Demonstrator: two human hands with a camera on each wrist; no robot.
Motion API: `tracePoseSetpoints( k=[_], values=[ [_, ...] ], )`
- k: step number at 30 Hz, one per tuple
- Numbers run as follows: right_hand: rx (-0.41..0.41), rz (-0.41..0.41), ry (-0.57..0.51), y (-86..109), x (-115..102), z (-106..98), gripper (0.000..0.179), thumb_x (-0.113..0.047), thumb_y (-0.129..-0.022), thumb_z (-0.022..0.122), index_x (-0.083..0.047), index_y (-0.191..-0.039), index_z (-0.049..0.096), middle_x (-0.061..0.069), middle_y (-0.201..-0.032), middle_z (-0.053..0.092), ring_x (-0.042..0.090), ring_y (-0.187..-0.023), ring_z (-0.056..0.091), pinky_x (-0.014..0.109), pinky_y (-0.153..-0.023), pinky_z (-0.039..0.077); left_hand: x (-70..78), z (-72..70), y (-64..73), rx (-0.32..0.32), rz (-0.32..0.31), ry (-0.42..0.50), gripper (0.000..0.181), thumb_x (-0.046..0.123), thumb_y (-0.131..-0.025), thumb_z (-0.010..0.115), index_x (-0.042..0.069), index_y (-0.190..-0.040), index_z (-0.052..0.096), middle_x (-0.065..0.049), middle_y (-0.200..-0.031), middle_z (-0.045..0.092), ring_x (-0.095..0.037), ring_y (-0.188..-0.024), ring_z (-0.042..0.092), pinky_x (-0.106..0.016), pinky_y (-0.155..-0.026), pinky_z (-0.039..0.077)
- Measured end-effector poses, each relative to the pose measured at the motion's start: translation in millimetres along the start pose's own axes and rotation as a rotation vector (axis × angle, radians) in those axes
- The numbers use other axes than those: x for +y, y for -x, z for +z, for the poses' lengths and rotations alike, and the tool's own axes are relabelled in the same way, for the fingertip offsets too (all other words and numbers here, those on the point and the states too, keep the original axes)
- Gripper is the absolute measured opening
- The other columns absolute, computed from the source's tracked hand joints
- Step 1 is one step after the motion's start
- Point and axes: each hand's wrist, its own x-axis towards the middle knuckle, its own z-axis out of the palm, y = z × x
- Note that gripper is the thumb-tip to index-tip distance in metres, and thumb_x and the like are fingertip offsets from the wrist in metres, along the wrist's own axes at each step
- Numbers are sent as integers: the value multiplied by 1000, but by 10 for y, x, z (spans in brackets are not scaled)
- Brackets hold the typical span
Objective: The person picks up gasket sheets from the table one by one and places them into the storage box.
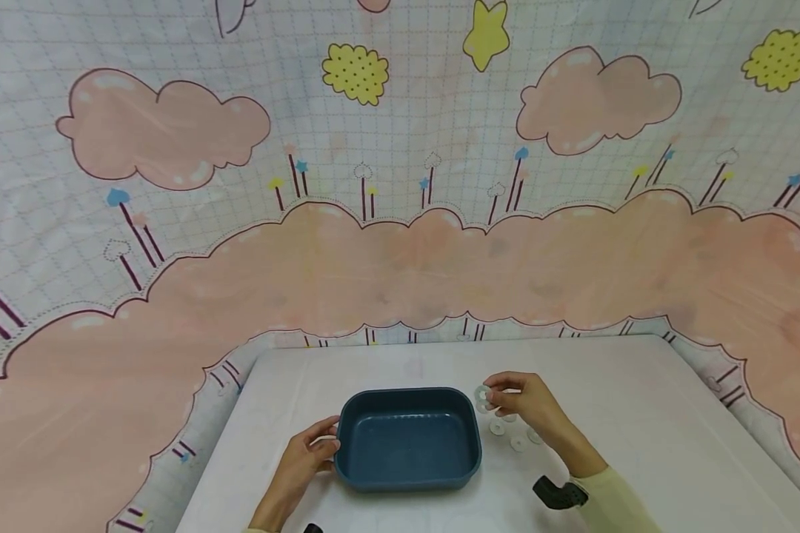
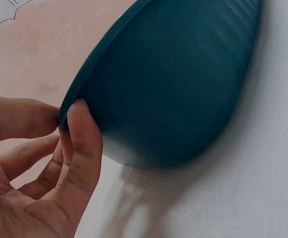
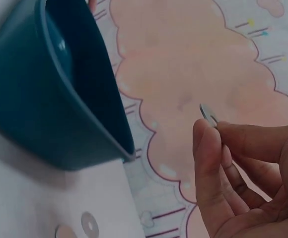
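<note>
A: What is shown in the head view?
B: The left side of the blue tub (image 1: 407, 444) is grasped by the left hand (image 1: 303, 455); a pale ring (image 1: 481, 400) is pinched in the right hand (image 1: 530, 403), just beside the tub's far right corner; several loose rings (image 1: 497, 427) are seen on the white table (image 1: 640, 414), between the tub and the right forearm, some of them partly hidden by the hand.

A: And what is seen around these?
B: The right forearm is covered by a pale yellow sleeve (image 1: 616, 503), with a black device (image 1: 560, 494) worn at the wrist; behind the table a cloud-patterned cloth (image 1: 440, 266) is hung, on which stars and pink clouds are printed.

A: What is given by the left wrist view?
B: The rim of the tub is seen to be gripped between thumb and fingers; the outer wall is shown curving down towards the table, and a soft shadow is cast on the white surface beside it.

A: And by the right wrist view?
B: The ring is held by its edge between the thumb and a finger, and is seen almost side-on; it is held clear of the tub, a gap being visible between them; two of the loose rings are shown on the table near the tub, one of them cut off by the lower border.
</note>
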Motion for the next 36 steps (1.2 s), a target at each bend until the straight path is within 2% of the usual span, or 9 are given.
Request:
tracePoseSetpoints(
  k=[7,12,25,32,36],
  values=[
    [-40,19,-108,-70,-113,173,33,-13,-91,68,8,-117,63,12,-96,68,18,-81,71,28,-73,59,4,-15,-32,-6,6,1,51,0,-87,63,-2,-137,53,-13,-114,56,-12,-86,64,-29,-63,55],
    [-57,30,-137,-129,-147,317,32,-12,-91,67,7,-116,63,12,-95,70,18,-80,71,29,-73,59,-12,-12,-23,-6,20,0,51,0,-87,63,-4,-137,52,-12,-112,56,-12,-85,64,-29,-63,55],
    [-99,54,-211,-274,-233,734,28,-7,-91,65,8,-114,64,7,-88,71,15,-75,72,28,-69,59,4,-11,-41,2,-4,11,50,-1,-87,63,0,-137,54,-12,-114,55,-12,-87,63,-29,-64,54],
    [-146,63,-240,-344,-316,1015,24,-4,-90,65,7,-111,66,9,-86,71,18,-74,72,27,-67,59,14,-2,-18,4,22,5,50,0,-87,64,-2,-136,53,-9,-111,56,-9,-84,63,-30,-62,54],
    [-176,82,-279,-387,-353,1159,25,-5,-90,65,7,-111,66,6,-83,71,15,-73,72,25,-66,58,11,-1,-15,6,16,6,50,-1,-87,63,-1,-136,54,-9,-111,55,-9,-84,63,-30,-63,54]
  ],
)
